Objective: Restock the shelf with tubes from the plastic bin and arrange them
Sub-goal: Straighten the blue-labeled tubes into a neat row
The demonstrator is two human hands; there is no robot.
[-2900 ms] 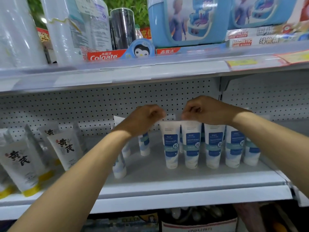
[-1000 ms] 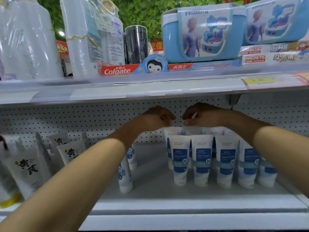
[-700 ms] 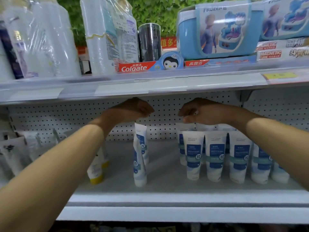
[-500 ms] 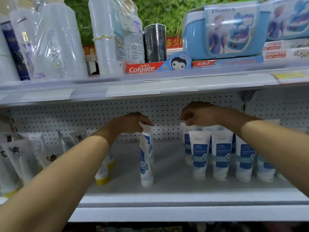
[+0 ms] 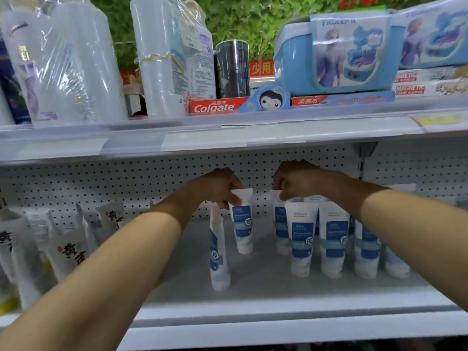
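While one white-and-blue plastic tube [image 5: 219,252] stands alone on the white metal shelf [image 5: 253,302], I watch my left hand [image 5: 217,188] pinch the crimped top of a second tube [image 5: 242,224] just behind it. My right hand [image 5: 296,181] grips the crimp of a rear tube [image 5: 280,224] in the standing row.

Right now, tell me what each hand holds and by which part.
The left hand pinches a blue-and-white tube by its flat crimped top, cap end down. The right hand pinches the crimped top of a standing back-row tube.
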